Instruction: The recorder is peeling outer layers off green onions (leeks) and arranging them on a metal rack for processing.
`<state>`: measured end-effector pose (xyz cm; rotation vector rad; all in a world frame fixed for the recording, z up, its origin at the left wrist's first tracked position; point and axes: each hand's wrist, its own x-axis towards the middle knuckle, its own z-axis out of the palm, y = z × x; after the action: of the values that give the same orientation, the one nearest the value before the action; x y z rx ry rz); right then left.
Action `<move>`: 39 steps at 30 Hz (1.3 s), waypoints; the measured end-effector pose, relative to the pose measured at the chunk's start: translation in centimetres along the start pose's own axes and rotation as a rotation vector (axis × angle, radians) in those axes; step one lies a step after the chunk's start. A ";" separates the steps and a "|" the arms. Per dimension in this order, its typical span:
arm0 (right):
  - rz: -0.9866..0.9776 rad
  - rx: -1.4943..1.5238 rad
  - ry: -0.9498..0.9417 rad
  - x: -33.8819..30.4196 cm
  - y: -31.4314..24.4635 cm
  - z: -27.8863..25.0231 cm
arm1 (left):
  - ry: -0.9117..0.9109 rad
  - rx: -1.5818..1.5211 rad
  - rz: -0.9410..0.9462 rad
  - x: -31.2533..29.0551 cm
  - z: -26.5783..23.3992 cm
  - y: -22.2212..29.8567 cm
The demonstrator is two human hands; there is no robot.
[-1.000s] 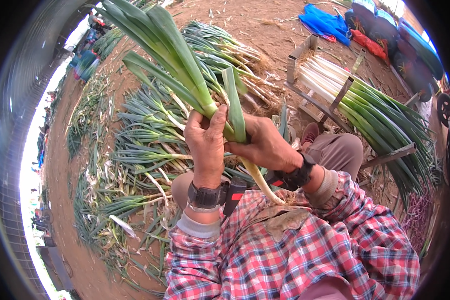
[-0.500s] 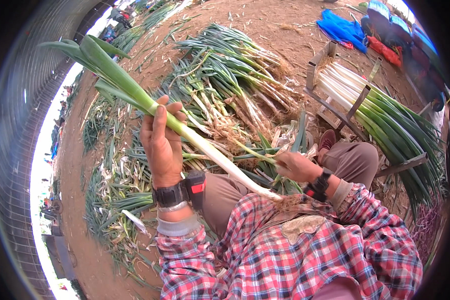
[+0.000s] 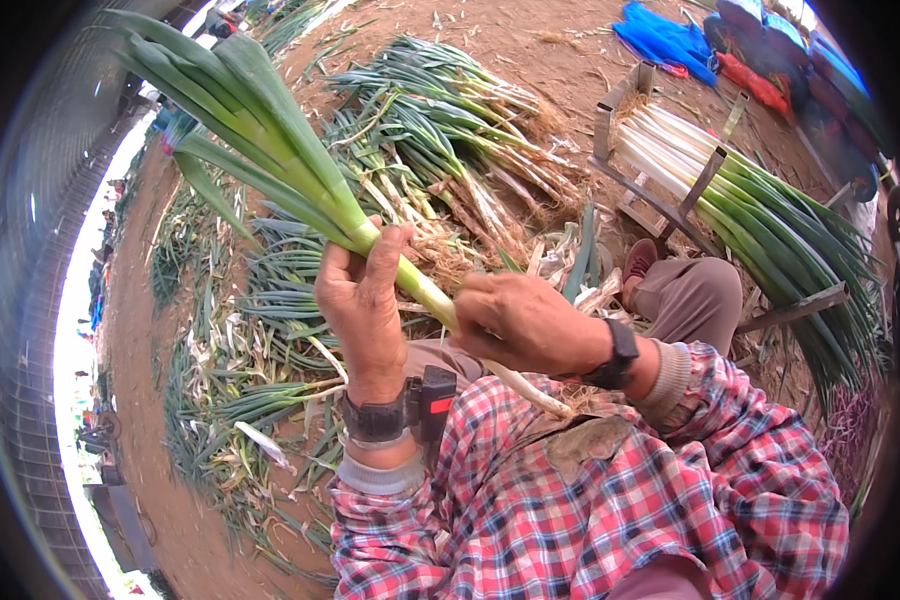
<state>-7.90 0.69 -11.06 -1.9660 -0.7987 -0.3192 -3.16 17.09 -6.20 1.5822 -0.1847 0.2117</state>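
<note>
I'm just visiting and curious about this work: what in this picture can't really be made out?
- Head view: part of the green onion stalk is covered by the right hand, so the right hand's fingertips are hidden too.
- The left hand shows only its back; the palm side is hidden.
- The rack of trimmed onions runs into the dark, warped right rim.
- Things along the left rim are too small and bent to identify.

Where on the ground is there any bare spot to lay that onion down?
Bare dirt shows at the far side, between the pile of uncleaned onions and the blue cloth. A dirt strip runs along the far left edge of the scattered leaves. Around the knees it is crowded. The rack on the right is full of cleaned onions.
</note>
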 end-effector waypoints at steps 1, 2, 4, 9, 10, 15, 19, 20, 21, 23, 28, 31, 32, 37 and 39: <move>0.006 0.000 -0.001 -0.5 0.3 -0.2 | -0.002 -0.019 0.000 -0.1 0.0 0.0; 0.023 0.082 0.082 -0.6 0.6 -0.5 | -0.007 -0.059 -0.004 -0.2 0.1 -0.1; 0.257 0.353 0.240 0.1 -0.5 -1.4 | -0.032 -0.083 -0.032 -0.5 0.8 0.3; 0.051 0.113 0.328 1.9 0.1 -1.0 | -0.052 -0.035 -0.026 -0.6 1.7 0.7; 0.107 0.111 0.294 2.0 -0.1 -1.1 | -0.076 -0.004 -0.014 -0.6 1.7 0.7; 0.332 0.336 0.187 1.3 0.3 -2.1 | -0.162 0.027 -0.053 -1.2 1.9 1.4; 0.538 0.866 0.049 0.8 -0.4 -2.9 | -0.215 -0.053 -0.063 -1.6 1.8 2.2; 0.548 0.850 0.022 0.9 -0.7 -3.1 | -0.236 -0.045 -0.060 -1.7 1.7 2.3; 0.558 0.836 -0.004 0.9 -0.9 -3.2 | -0.237 -0.044 -0.060 -1.8 1.8 2.5; 0.552 0.827 -0.033 1.3 -1.5 -3.8 | -0.244 -0.031 -0.038 -2.1 1.8 2.7; 0.480 0.853 -0.072 0.3 -1.0 -3.4 | -0.313 -0.038 -0.062 -2.0 1.4 3.3; 0.502 0.841 -0.093 -0.6 -0.4 -3.4 | -0.336 -0.096 -0.064 -1.6 1.3 2.9; 0.553 0.893 -0.049 -0.6 -0.7 -3.6 | -0.340 -0.136 -0.054 -1.3 1.3 2.7; 0.385 0.520 0.200 0.1 -2.0 -2.6 | -0.297 -0.078 -0.089 -1.5 1.9 3.1; 0.194 0.178 0.179 -0.1 -1.6 -2.7 | -0.276 -0.066 -0.133 -1.3 2.4 2.7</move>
<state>-8.72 -1.15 -8.64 -1.8019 -0.4993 -0.2936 -5.01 14.60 -3.97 1.5471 -0.2966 -0.1159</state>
